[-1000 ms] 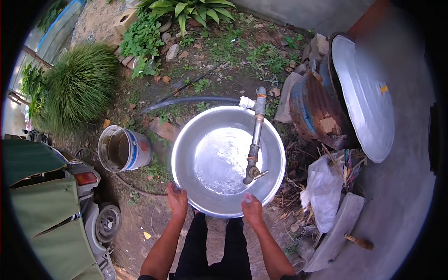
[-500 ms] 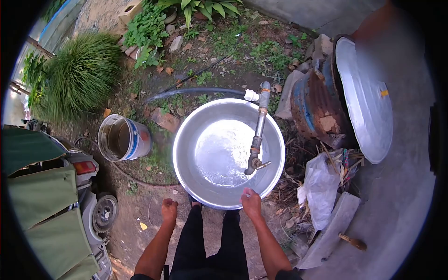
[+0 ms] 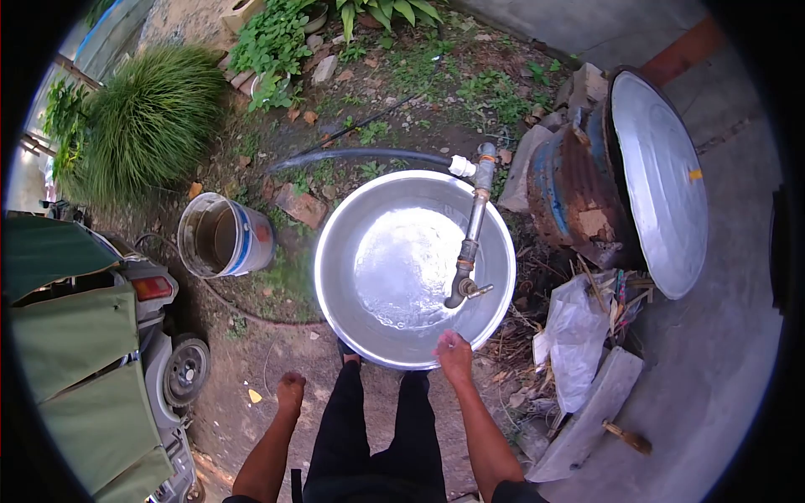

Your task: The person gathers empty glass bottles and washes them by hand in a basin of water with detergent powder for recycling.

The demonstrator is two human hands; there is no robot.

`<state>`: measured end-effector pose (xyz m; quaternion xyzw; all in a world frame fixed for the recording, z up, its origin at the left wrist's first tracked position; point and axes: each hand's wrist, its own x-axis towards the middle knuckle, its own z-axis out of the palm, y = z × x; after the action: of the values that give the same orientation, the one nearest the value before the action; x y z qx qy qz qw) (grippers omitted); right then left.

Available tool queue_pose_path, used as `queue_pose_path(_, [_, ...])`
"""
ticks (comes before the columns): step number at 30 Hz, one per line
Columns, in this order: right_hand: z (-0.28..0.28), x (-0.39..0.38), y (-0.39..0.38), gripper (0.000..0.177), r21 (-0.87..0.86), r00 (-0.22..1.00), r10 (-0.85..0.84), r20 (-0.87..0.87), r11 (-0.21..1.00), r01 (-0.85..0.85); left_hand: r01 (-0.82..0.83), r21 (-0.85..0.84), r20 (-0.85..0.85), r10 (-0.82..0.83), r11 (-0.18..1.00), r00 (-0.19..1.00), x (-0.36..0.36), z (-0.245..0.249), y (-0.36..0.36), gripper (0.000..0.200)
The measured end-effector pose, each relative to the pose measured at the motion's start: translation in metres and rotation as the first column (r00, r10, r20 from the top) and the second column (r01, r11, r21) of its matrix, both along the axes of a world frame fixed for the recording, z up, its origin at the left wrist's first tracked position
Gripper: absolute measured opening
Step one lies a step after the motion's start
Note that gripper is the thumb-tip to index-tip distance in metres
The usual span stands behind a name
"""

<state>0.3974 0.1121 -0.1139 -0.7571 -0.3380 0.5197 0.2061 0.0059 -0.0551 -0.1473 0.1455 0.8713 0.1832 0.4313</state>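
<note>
A large round metal basin (image 3: 331, 268) stands on the ground in front of my feet, with shiny wet-looking metal inside. Over its right side a metal pipe with a tap (image 3: 472, 292) reaches down. My right hand (image 3: 454, 355) is above the near rim of the basin, fingers curled together; a pinkish patch shows at the fingertips, too small to name. Left of my legs, my left hand (image 3: 291, 391) hangs in the air with its fingers folded in, apart from the basin, and nothing shows in it.
A plastic bucket (image 3: 256, 241) with murky contents stands left of the basin. At the right, a rusty drum (image 3: 566, 189) has a big metal lid (image 3: 662, 184) beside it, near a white plastic bag (image 3: 579, 335) and sticks. A covered vehicle (image 3: 84, 352) is on the left. A black hose (image 3: 360, 154) joins the pipe.
My left hand has moved down and left, away from the basin. The right hand stays near the rim, shifting only slightly. The view has tilted a little.
</note>
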Motion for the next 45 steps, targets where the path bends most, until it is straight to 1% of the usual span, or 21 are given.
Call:
queue_pose_path(6, [-0.001,0.002,-0.004,0.036,-0.017,1.0,-0.007,0.003,1.0,0.007,0.064,-0.041,-0.016,-0.065,0.997,0.998,0.008,0.01,0.009,0.024])
queue_pose_path(8, [-0.003,0.003,-0.007,0.037,-0.036,1.0,0.015,-0.008,0.999,-0.015,0.034,0.013,0.031,-0.034,0.999,0.999,0.02,0.015,0.015,0.022])
queue_pose_path(9, [-0.005,0.004,-0.008,0.037,-0.036,1.0,0.015,-0.008,0.999,-0.015,0.033,0.013,0.031,-0.034,0.999,0.999,0.025,0.018,0.019,0.022])
queue_pose_path(11, [-0.011,0.006,-0.01,0.039,-0.041,0.998,0.067,0.009,0.997,-0.067,0.006,0.008,0.115,-0.007,1.0,0.993,0.035,0.03,0.028,0.018])
queue_pose_path(12, [-0.014,0.007,-0.012,0.039,-0.041,0.998,0.068,0.009,0.997,-0.068,0.006,0.008,0.115,-0.007,1.0,0.993,0.037,0.028,0.026,0.018])
queue_pose_path(14, [-0.016,0.006,-0.011,0.039,-0.054,0.998,0.06,0.01,0.997,-0.059,0.042,0.079,0.158,-0.054,0.996,0.986,0.041,0.025,0.024,0.014])
queue_pose_path(15, [-0.017,0.006,-0.011,0.039,-0.053,0.998,0.06,0.01,0.997,-0.059,0.042,0.079,0.158,-0.054,0.996,0.986,0.042,0.024,0.023,0.014])
queue_pose_path(17, [-0.017,0.006,-0.01,0.038,-0.039,0.997,0.071,0.008,0.997,-0.071,0.0,0.043,0.227,-0.01,0.999,0.974,0.047,0.033,0.029,0.011])
queue_pose_path(23, [-0.012,0.008,-0.006,0.038,-0.027,0.999,0.039,-0.017,0.999,-0.039,-0.015,0.028,0.278,0.007,1.0,0.96,0.052,0.032,0.026,0.011])
queue_pose_path(26, [-0.011,0.009,-0.005,0.037,-0.03,0.999,0.05,0.0,0.998,-0.05,-0.014,0.025,0.292,0.006,1.0,0.956,0.053,0.028,0.023,0.012])
queue_pose_path(30, [-0.009,0.01,-0.004,0.037,-0.035,0.999,0.041,-0.003,0.999,-0.041,-0.003,0.015,0.281,-0.001,1.0,0.96,0.056,0.024,0.022,0.012])
queue_pose_path(32, [-0.006,0.009,-0.003,0.037,-0.038,0.999,0.05,0.002,0.998,-0.05,0.045,-0.028,0.3,-0.034,0.999,0.953,0.057,0.025,0.025,0.012])
queue_pose_path(34, [-0.004,0.008,0.0,0.037,-0.039,0.999,0.048,0.004,0.998,-0.048,0.021,-0.03,0.33,-0.01,0.999,0.944,0.062,0.033,0.032,0.012])
queue_pose_path(36, [-0.008,0.009,-0.002,0.036,-0.046,0.999,0.047,0.004,0.998,-0.047,-0.003,-0.039,0.359,0.017,0.999,0.933,0.067,0.045,0.04,0.013])
queue_pose_path(38, [-0.021,0.014,-0.003,0.036,0.029,0.992,0.115,0.04,0.993,-0.117,0.028,-0.052,0.384,-0.006,0.998,0.923,0.07,0.05,0.044,0.013])
queue_pose_path(42, [-0.036,0.019,-0.004,0.035,0.018,0.992,0.113,0.05,0.993,-0.114,0.011,-0.079,0.39,0.021,0.997,0.921,0.071,0.048,0.042,0.013])
queue_pose_path(45, [-0.043,0.021,-0.002,0.034,0.018,0.989,0.13,0.065,0.991,-0.131,-0.004,-0.057,0.393,0.026,0.998,0.919,0.069,0.048,0.048,0.015])
